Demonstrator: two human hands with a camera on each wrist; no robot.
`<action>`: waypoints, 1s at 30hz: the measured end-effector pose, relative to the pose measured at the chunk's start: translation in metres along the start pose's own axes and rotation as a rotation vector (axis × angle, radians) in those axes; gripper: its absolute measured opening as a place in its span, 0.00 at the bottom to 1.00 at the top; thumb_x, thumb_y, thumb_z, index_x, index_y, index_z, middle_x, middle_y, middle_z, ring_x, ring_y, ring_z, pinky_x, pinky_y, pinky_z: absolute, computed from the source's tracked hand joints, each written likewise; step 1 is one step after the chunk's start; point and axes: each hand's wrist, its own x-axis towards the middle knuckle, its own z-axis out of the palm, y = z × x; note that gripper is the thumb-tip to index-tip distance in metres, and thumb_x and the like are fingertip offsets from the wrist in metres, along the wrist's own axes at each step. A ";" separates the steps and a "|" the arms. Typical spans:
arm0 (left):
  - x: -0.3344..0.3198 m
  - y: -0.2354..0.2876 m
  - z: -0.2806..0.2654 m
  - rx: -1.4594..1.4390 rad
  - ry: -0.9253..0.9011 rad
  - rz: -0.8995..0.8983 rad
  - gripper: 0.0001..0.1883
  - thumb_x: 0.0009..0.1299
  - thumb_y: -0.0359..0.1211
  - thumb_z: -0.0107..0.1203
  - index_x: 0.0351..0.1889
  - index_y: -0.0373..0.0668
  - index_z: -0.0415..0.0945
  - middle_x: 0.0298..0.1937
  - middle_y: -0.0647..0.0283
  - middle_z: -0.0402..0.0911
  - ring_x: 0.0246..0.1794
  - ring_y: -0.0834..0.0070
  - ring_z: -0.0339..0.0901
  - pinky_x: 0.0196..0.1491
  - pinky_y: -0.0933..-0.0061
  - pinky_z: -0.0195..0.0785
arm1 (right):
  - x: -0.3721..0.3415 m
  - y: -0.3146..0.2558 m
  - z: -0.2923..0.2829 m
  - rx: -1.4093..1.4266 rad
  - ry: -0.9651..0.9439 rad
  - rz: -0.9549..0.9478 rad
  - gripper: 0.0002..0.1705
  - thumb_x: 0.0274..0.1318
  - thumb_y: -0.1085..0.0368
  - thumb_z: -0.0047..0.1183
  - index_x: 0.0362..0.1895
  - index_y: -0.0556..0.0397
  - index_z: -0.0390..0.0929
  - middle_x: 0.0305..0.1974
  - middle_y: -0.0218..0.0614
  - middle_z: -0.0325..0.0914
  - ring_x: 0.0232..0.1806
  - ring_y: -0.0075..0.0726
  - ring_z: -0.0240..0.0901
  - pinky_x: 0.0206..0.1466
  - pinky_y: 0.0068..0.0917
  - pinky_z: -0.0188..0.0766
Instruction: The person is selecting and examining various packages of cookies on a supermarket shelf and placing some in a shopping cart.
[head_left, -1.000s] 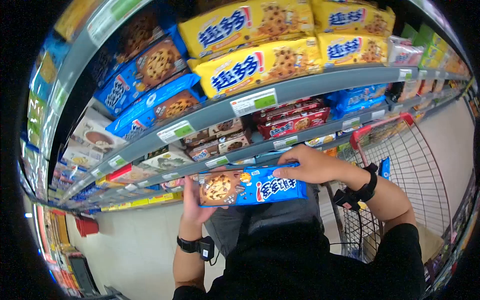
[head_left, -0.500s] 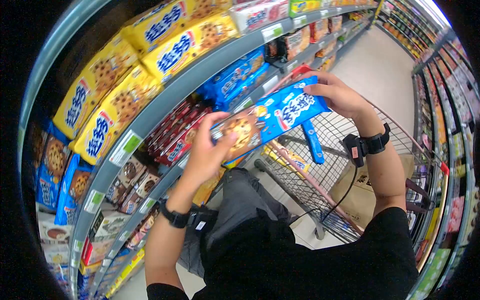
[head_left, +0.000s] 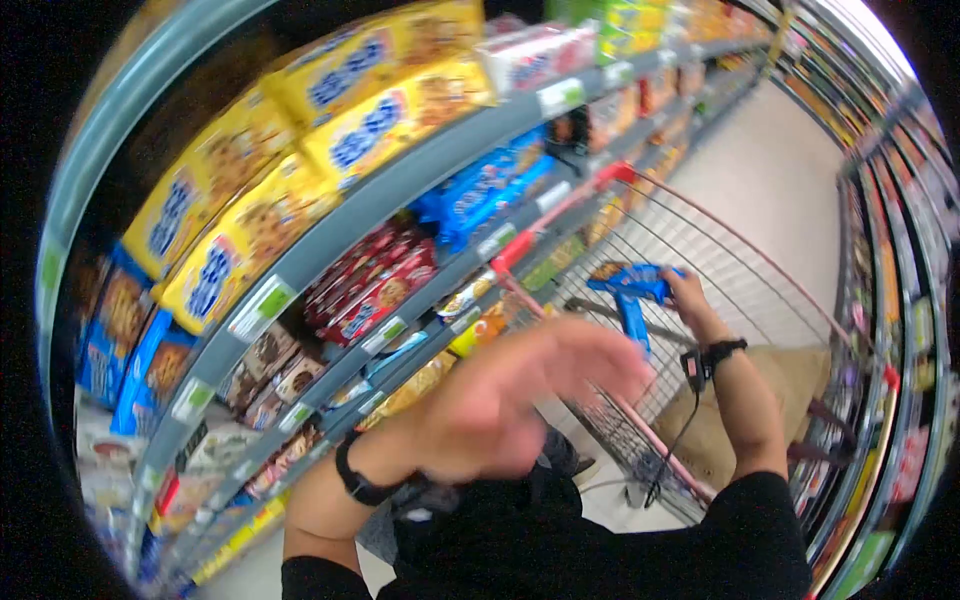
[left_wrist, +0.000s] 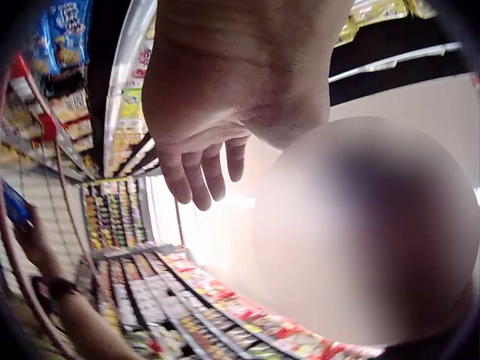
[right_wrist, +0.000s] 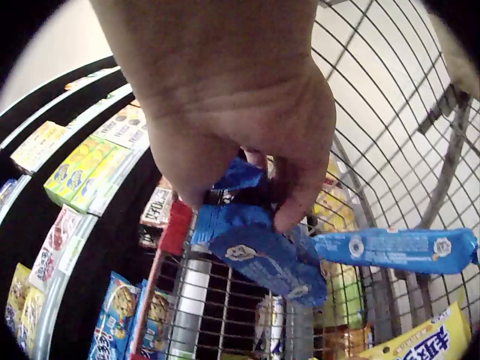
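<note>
blue packet (right_wrist: 262, 255) in right hand (right_wrist: 236, 120), yellow packet (right_wrist: 420, 345) nearby with "趣多" lettering

The left hand (head_left: 522, 395) curves loosely; the right hand (right_wrist: 244, 139) grips.

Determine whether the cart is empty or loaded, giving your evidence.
Loaded: inside the cart lie a bag and a loose blue pack. The right hand grips a second blue pack.

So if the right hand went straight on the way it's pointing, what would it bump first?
Probably the wire side of the cart. The right hand holds a blue pack, so that would touch before the fingers. How far off the wires are is hard to tell.
</note>
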 end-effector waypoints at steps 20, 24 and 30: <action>-0.108 0.046 0.113 -0.117 -0.284 1.196 0.74 0.42 0.73 0.64 0.76 0.35 0.38 0.74 0.41 0.47 0.73 0.48 0.54 0.68 0.43 0.57 | 0.042 0.002 0.039 -1.429 -0.659 -0.638 0.14 0.55 0.59 0.58 0.39 0.57 0.80 0.33 0.39 0.78 0.31 0.34 0.73 0.33 0.30 0.73; -0.112 0.061 0.112 -0.033 -0.341 1.144 0.75 0.42 0.73 0.65 0.76 0.35 0.38 0.74 0.41 0.48 0.73 0.48 0.54 0.68 0.43 0.57 | -0.007 -0.110 0.110 -0.596 -0.483 -0.581 0.11 0.56 0.64 0.59 0.38 0.59 0.81 0.26 0.33 0.77 0.31 0.25 0.71 0.36 0.27 0.69; -0.161 0.145 0.022 1.476 0.646 0.469 0.28 0.62 0.40 0.65 0.58 0.38 0.73 0.57 0.51 0.77 0.59 0.58 0.74 0.60 0.61 0.67 | -0.205 -0.291 0.206 -0.403 -0.644 -1.046 0.19 0.55 0.71 0.58 0.52 0.60 0.75 0.49 0.39 0.78 0.49 0.29 0.75 0.49 0.25 0.71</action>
